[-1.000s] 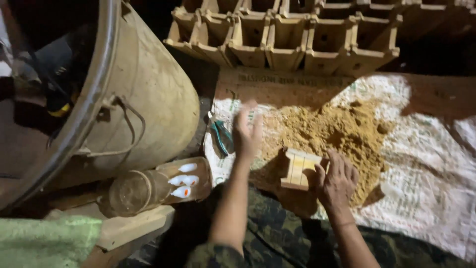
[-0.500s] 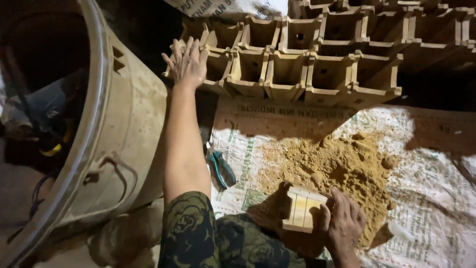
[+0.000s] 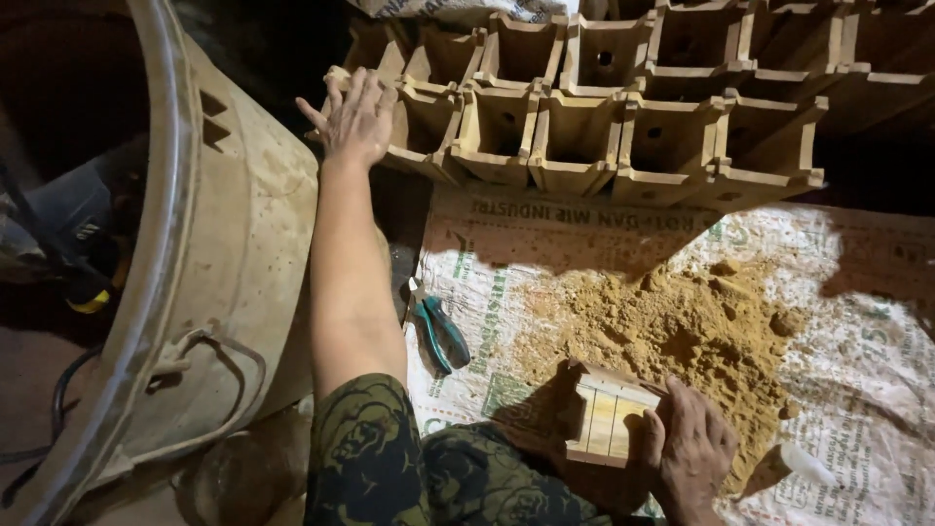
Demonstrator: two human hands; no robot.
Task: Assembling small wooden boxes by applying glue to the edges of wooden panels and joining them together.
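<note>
My left hand (image 3: 355, 117) has risen from the sand pile (image 3: 672, 331), fingers spread, onto the upper-left clay moulds (image 3: 429, 122), while my right hand (image 3: 691, 453) stays clamped on the wooden mould (image 3: 609, 421).

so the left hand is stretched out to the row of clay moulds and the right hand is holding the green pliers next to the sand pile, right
Not quite. In the head view the right hand holds a small wooden mould box, not the green pliers, which lie untouched on the sack. The left hand does reach to the row of clay moulds, beside the sand pile.
</note>
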